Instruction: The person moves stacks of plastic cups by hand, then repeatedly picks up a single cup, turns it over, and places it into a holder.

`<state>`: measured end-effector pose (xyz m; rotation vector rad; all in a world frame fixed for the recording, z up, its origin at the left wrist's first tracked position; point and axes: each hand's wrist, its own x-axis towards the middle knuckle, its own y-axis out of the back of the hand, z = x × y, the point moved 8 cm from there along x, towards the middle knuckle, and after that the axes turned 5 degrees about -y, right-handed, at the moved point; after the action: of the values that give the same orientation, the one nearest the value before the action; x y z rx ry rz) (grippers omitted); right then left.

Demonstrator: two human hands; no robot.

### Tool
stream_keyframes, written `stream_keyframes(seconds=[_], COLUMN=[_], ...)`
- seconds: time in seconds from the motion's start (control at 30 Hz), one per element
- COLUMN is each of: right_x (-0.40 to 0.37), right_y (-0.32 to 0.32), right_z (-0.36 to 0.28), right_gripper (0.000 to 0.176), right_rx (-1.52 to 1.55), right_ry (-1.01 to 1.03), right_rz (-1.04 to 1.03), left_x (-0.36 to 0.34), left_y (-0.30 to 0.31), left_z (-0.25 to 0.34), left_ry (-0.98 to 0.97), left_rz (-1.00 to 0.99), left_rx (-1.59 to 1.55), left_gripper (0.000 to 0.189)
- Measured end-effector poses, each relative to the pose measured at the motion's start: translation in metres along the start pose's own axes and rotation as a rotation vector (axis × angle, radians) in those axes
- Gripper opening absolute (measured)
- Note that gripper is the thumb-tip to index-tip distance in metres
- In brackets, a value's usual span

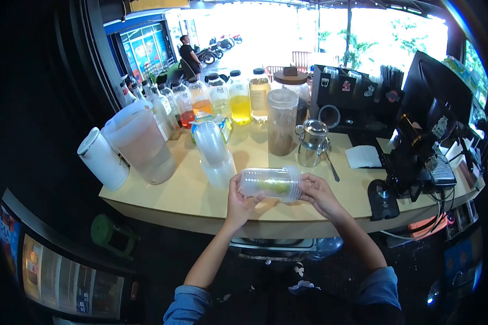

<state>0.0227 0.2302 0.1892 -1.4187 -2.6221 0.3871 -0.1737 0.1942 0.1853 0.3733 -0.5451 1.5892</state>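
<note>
Head | L hand [241, 201] / R hand [320, 195] | gripping horiz. cup [270, 183] ends

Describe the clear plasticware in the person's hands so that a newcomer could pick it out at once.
Start at the pale tabletop and find its near edge. There, the left hand and right hand hold the clear plasticware by its two ends. It is turned sideways with a green patch showing, while the neighbouring clear cups stand on the tabletop.

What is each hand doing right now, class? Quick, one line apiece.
Left hand: holding the clear plastic cup at its base end.
Right hand: holding the same cup at its rim end.
</note>
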Motion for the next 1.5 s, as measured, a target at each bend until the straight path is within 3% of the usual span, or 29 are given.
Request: stream_keyframes(seconds=[0.03, 0.2, 0.3, 0.4, 0.47, 0.5, 0.53, 0.63, 0.73, 0.8, 0.93, 1.03, 1.17, 1.3, 1.5], right_x=[0.000, -0.003, -0.006, -0.001, 0.002, 0.004, 0.008, 0.011, 0.018, 0.020, 0.028, 0.021, 0.011, 0.010, 0.016], right_y=[0.002, 0.000, 0.004, 0.031, 0.054, 0.067, 0.082, 0.146, 0.193, 0.214, 0.217, 0.199, 0.182, 0.182, 0.194], right_z=[-0.004, -0.030, -0.070, -0.112, -0.145, -0.164, -0.177, -0.223, -0.242, -0.254, -0.260, -0.261, -0.252, -0.240, -0.238], right_gripper=[0.023, 0.021, 0.020, 0.023, 0.023, 0.024, 0.024, 0.029, 0.030, 0.032, 0.036, 0.035, 0.034, 0.039, 0.034], right_rx=[0.025, -0.085, -0.193, -0.310, -0.327, -0.341, -0.344, -0.393, -0.522, -0.844, -1.089, -1.368, -1.556, -1.652, -1.660], right_ry=[0.014, -0.028, 0.079, 0.106, 0.169, 0.230, 0.233, 0.315, 0.345, 0.386, 0.458, 0.452, 0.467, 0.548, 0.443], right_rz=[-0.025, -0.122, -0.121, -0.099, -0.063, -0.043, -0.034, 0.247, 0.369, 0.487, 0.438, 0.421, 0.374, 0.321, 0.309], left_x=[0.005, 0.038, 0.071, 0.112, 0.139, 0.156, 0.175, 0.241, 0.307, 0.354, 0.413, 0.447, 0.466, 0.481, 0.485], left_y=[-0.002, -0.033, -0.066, -0.096, -0.120, -0.132, -0.148, -0.197, -0.241, -0.268, -0.314, -0.344, -0.367, -0.371, -0.368], left_z=[0.007, 0.033, 0.042, 0.066, 0.092, 0.098, 0.103, 0.109, 0.100, 0.083, 0.052, 0.027, 0.001, -0.029, -0.036], left_ry=[-0.001, -0.061, -0.077, -0.190, -0.414, -0.415, -0.420, -0.511, -0.521, -0.597, -0.511, -0.514, -0.587, -0.488, -0.383], left_rz=[0.077, 0.024, -0.041, 0.037, 0.103, 0.097, 0.031, -0.133, -0.118, -0.120, -0.111, -0.213, -0.343, -0.448, -0.510], left_rx=[-0.135, -0.064, 0.002, -0.045, -0.036, -0.044, -0.020, 0.060, 0.139, 0.199, 0.288, 0.271, 0.377, 0.404, 0.409], left_gripper=[0.077, 0.070, 0.068, 0.067, 0.053, 0.053, 0.059, 0.067, 0.072, 0.077, 0.083, 0.083, 0.082, 0.079, 0.081])
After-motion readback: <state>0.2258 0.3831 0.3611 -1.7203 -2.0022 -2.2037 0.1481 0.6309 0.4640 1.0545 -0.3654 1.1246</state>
